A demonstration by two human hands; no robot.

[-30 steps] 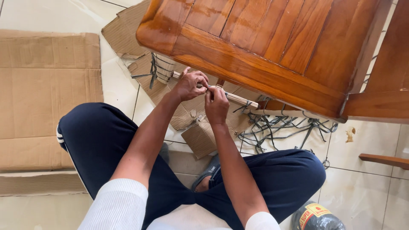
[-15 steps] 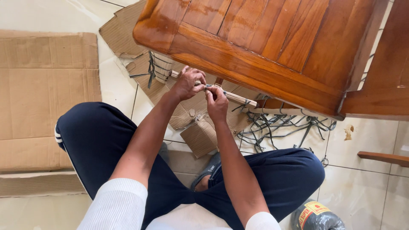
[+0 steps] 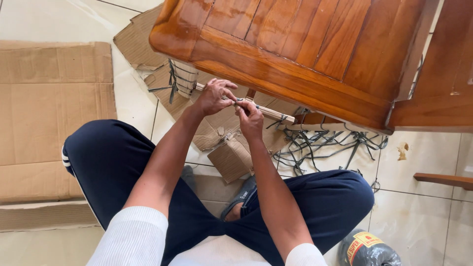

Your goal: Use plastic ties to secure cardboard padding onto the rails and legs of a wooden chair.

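— Where's the strap?
— On the rail [image 3: 276, 114] under the wooden chair [image 3: 295, 54]; both hands, left [image 3: 214, 97] and right [image 3: 250, 119], pinch the dark strap [image 3: 240, 100].
— Grip close, pull steadily along the rail.

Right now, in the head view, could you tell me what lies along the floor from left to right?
Flat cardboard sheet → left hand → right hand → tangle of dark straps → wooden bar.

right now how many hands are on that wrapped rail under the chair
2. The left hand grips the rail near its bound end; the right hand pinches a strap just beside it. No other hands show.
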